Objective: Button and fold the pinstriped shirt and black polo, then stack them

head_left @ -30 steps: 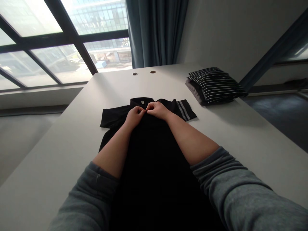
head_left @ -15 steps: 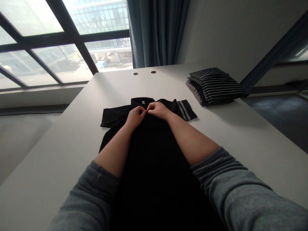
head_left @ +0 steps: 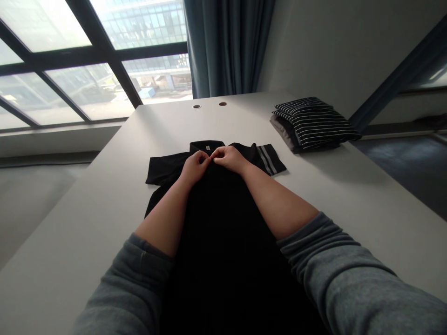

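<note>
A black short-sleeved shirt [head_left: 223, 218] lies spread on the white table, its collar at the far end with a small pale label inside. Two grey stripes run across its right sleeve. Just below the collar, my left hand [head_left: 195, 166] pinches the front of the shirt between thumb and fingers. Against it, fingertips almost meeting, my right hand [head_left: 228, 157] pinches the same spot at the neck opening. Whatever small part lies between the fingertips is too small and dark to make out.
A stack of folded clothes [head_left: 314, 124], black with white stripes on top, sits at the table's right edge. Two round cable holes [head_left: 197, 106] are set in the far end of the white table [head_left: 115, 186]. Behind stand a blue curtain [head_left: 226, 46] and a large window.
Both hands stay at the neck opening; the fingertips have shifted very slightly up and left. The shirt and the folded stack lie as before.
</note>
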The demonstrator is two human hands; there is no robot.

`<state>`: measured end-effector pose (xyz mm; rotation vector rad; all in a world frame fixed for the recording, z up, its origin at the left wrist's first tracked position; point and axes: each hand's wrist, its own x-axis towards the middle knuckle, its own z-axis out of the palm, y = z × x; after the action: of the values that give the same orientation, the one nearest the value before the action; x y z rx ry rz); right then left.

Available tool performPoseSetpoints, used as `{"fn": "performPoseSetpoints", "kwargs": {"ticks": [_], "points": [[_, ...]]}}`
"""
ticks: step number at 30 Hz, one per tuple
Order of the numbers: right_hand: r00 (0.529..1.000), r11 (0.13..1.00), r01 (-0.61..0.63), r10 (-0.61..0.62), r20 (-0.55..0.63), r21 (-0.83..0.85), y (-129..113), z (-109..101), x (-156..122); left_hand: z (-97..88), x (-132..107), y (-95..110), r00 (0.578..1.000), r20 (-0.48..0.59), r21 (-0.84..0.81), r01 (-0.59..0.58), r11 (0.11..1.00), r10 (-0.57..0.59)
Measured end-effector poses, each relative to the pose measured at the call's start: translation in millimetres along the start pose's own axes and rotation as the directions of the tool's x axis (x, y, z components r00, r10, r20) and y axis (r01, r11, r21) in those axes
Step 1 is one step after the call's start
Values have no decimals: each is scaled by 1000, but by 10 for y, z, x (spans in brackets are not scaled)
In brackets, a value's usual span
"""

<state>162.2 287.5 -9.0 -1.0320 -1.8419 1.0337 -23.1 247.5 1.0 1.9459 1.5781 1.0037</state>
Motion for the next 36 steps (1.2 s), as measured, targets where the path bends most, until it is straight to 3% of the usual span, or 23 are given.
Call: {"fn": "performPoseSetpoints", "kwargs": {"ticks": [5,16,21,29,36], "points": [[998,998,65,-65,-4,-4,11,-9,-6,-20,12,-36,1000,30,-57,-7,998,9],[998,996,61,-63,27,69,-30,-51,-18,-9,3,-110,995,66,-50,-65,997,69],[998,999,54,-54,-11,2,-46,-51,-15,3,13,-109,999,23,-25,-39,999,40],[989,994,105,-100,106,-39,113,-63,9,86,19,-154,999,33,41,13,999,-14],[993,992,103,-98,63,-69,127,-50,-1,55,20,-172,999,44,-103,13,995,-9]]}}
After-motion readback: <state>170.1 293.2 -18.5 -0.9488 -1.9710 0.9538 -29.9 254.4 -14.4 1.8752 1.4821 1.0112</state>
